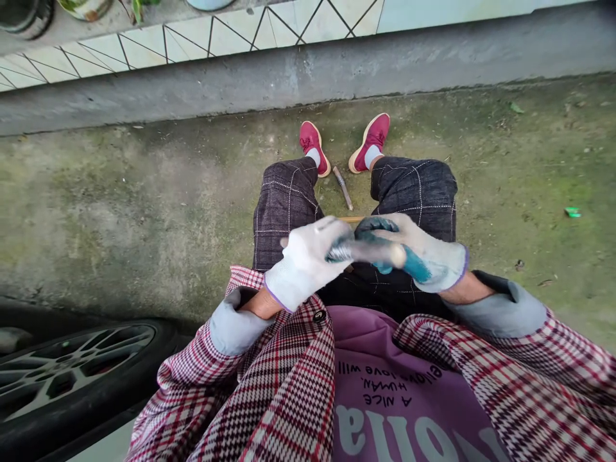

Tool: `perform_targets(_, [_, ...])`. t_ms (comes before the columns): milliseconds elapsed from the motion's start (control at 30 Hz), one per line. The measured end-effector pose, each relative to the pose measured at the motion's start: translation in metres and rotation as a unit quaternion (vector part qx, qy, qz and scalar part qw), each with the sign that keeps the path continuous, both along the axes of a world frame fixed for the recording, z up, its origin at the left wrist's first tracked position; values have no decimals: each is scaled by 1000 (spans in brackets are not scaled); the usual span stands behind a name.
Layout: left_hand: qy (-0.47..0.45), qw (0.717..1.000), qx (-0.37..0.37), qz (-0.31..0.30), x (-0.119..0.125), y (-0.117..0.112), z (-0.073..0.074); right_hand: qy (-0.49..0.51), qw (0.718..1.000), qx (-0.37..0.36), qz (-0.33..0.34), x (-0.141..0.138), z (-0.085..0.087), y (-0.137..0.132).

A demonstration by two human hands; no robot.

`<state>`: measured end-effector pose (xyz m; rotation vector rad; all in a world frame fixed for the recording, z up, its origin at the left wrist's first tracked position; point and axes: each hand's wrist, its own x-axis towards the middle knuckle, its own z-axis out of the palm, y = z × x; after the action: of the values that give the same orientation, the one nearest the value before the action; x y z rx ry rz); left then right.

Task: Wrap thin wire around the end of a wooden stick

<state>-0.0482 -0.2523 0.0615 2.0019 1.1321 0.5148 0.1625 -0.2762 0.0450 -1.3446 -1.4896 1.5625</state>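
Observation:
My left hand (308, 256), in a white knit glove with a teal palm, is closed around a short wooden stick (368, 252). Silvery windings show on the stick near my fingers, and its right part is smeared by motion. The stick's pale right end lies across my right hand (409, 250), gloved alike, with fingers curled about it. How firmly the right hand grips is hard to see. A thin yellowish strip (351, 219) shows between the hands, just beyond them; what it belongs to is hidden. On the ground between my shoes lies a similar wrapped stick (342, 187).
Mossy concrete ground (144, 212) surrounds my feet in red shoes (373, 141). Ahead runs a low grey ledge (269, 83) with a tiled face and pots on top. A car wheel (86, 366) stands close at my left. A green scrap (572, 212) lies at the right.

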Motion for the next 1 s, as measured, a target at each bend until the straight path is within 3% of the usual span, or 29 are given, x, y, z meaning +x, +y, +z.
perform_targets(67, [-74, 985, -129, 86, -1, 5, 1, -82, 992, 92, -15, 1, 6, -2])
perform_targets(133, [-145, 947, -252, 136, -3, 10, 2, -183, 956, 227, -27, 1, 15, -5])
perform_targets(200, [-196, 911, -333, 146, -5, 13, 3, -254, 908, 332, -3, 1, 22, -7])
perform_targets(267, [-224, 888, -376, 143, -7, 13, 3, -296, 870, 393, 30, 1, 24, -7])
perform_targets(367, [-240, 867, -419, 124, -8, 10, -1, -343, 833, 428, 67, 0, 23, -7])
perform_targets(533, [-262, 841, -464, 88, -8, 9, -11, -345, 813, 458, 104, 0, 23, -6])
perform_targets(900, [-268, 840, -467, 63, -8, 10, -11, -354, 784, 495, 125, 0, 24, -5])
perform_targets(1000, [-261, 846, -460, 59, -8, 10, -11, -353, 788, 486, 132, -2, 25, -3])
